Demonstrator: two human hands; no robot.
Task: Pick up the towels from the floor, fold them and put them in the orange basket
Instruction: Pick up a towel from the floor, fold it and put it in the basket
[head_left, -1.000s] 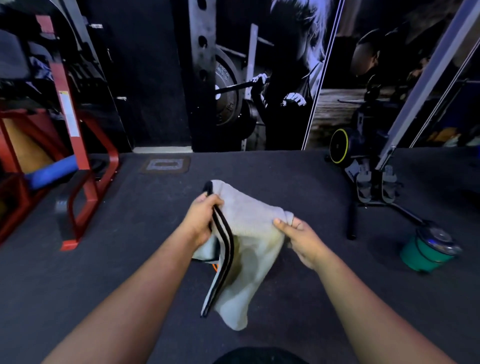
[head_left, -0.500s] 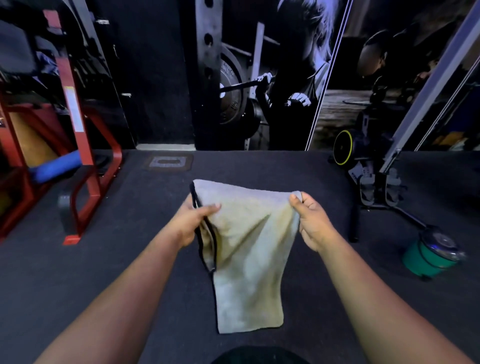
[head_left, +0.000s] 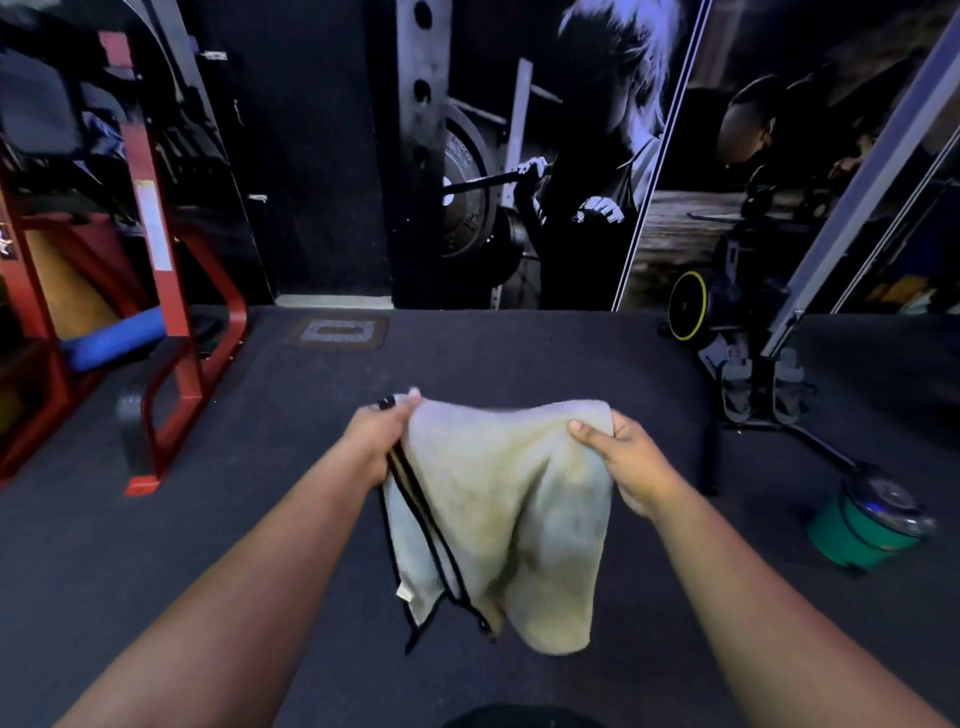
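Hands first: left hand (head_left: 375, 435) is pinched closed on the upper left corner of the towel (head_left: 511, 514), right where the black-trimmed edges bunch up, and right hand (head_left: 621, 451) has thumb over the top and is clamped on the upper right corner. Towel hangs between them off the floor (head_left: 208, 519), top edge sagging a bit, already doubled over by the look of the layered black trim (head_left: 415, 499) running down the left side.

So I'd call this mid-fold, not pickup. Next move probably needs the two corners brought together to halve it again, keeping the trim edges lined up so it doesn't go lopsided.

No orange basket anywhere in view, so finding that comes after. Off to the right there's a green container (head_left: 865, 525) on the floor, well apart from the towel.
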